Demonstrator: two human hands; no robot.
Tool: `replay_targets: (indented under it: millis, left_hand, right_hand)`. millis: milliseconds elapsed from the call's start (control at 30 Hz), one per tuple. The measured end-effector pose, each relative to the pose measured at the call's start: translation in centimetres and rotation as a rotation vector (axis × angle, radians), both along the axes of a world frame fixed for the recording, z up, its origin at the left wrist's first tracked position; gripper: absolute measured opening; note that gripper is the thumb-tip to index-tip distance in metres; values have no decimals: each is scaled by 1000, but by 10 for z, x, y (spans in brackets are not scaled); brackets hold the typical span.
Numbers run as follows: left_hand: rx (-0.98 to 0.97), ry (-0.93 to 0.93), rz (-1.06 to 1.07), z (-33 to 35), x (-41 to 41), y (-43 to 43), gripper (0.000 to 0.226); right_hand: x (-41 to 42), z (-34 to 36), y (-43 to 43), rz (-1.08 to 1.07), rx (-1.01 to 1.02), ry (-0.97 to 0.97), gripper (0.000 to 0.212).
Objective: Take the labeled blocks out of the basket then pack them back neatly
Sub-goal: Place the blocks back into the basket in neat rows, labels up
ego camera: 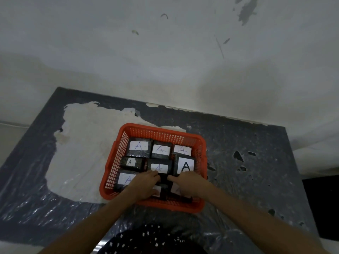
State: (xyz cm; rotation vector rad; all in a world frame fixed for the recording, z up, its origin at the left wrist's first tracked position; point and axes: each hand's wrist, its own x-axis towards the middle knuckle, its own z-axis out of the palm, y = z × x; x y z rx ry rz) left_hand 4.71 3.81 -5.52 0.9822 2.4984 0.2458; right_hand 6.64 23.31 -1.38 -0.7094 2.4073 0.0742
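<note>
An orange plastic basket (161, 131) sits on the table, filled with several dark blocks that carry white labels marked "A". Three blocks line its far row, one of them (139, 146) at the left. A middle block (159, 167) lies just beyond my fingertips, and a block with a large bold A (185, 166) stands to its right. Both hands are inside the basket at its near side. My left hand (146, 185) rests on a near block (157, 191). My right hand (189, 183) covers another near block (176, 189). Whether either hand grips a block is hidden.
The table (247, 162) is dark, covered in crinkled clear plastic, with a large pale worn patch (80, 149) left of the basket. A stained white wall rises behind. A dark patterned garment (154, 241) shows at the bottom edge.
</note>
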Motion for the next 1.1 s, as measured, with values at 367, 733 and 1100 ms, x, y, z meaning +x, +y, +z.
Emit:
replay_targets:
  millis: [367, 733, 1100]
  left_hand:
    - [-84, -33, -95, -1, -4, -3, 57]
    - [81, -248, 64, 17, 1, -8, 25]
    - [477, -229, 608, 54, -17, -72, 32]
  right_hand:
    - [9, -17, -14, 4, -12, 80, 28]
    - [15, -23, -4, -138, -149, 1, 48]
    - [-28, -10, -48, -364, -561, 132, 30]
